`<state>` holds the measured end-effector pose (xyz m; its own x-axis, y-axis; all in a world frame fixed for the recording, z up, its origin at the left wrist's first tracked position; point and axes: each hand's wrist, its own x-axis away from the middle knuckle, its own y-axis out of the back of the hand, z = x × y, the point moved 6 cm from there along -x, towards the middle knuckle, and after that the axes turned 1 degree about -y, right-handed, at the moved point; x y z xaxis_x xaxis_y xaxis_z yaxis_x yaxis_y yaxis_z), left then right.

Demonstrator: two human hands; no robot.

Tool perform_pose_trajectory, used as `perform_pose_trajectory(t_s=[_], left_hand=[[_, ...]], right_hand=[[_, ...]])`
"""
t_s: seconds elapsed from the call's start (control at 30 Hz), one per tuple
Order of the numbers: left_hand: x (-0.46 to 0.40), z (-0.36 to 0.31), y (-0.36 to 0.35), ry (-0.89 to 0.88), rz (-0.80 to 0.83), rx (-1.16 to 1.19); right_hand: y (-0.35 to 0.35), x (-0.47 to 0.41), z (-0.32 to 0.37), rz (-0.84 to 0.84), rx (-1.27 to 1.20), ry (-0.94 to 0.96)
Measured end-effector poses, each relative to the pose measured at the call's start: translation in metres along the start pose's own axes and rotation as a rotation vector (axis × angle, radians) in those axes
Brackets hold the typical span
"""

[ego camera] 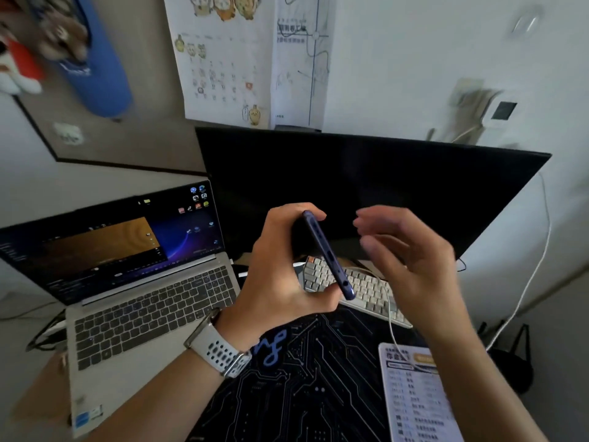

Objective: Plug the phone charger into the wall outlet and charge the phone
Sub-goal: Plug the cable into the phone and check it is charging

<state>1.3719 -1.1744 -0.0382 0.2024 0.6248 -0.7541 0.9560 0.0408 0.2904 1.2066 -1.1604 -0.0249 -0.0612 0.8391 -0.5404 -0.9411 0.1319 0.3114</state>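
Left hand (280,266) holds a firm grip on the phone (328,253), right hand (404,250) loosely open beside it.

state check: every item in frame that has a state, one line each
phone: held edge-on in left hand, charging port bare, no cable in
right hand: open, holding nothing
laptop: lid open, screen on
monitor: screen dark
white cable: loose on desk, not in the phone
wall outlet: blurred, cannot tell
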Motion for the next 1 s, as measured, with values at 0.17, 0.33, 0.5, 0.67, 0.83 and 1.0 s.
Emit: perform_pose_trajectory(t_s=[0.17,0.33,0.5,0.67,0.83,1.0], left_hand=[[-0.019,-0.016,0.015,-0.060,-0.157,-0.049],[-0.038,-0.034,0.026,-0.088,-0.302,-0.020],[-0.054,-0.043,0.030,-0.106,-0.374,-0.005],[-0.061,-0.048,0.029,-0.123,-0.439,0.052],[-0.060,-0.048,0.026,-0.102,-0.457,0.072],[-0.056,-0.039,0.022,-0.014,-0.407,0.021]], right_hand=[[-0.001,0.001,0.084,0.148,-0.002,0.319],[0.002,-0.004,0.112,0.044,0.119,0.493],[0.005,-0.017,0.119,-0.038,0.050,0.498],[0.006,-0.026,0.124,-0.081,0.016,0.519],[0.008,-0.025,0.124,-0.102,0.061,0.537],[0.004,-0.022,0.116,-0.139,0.082,0.499]])
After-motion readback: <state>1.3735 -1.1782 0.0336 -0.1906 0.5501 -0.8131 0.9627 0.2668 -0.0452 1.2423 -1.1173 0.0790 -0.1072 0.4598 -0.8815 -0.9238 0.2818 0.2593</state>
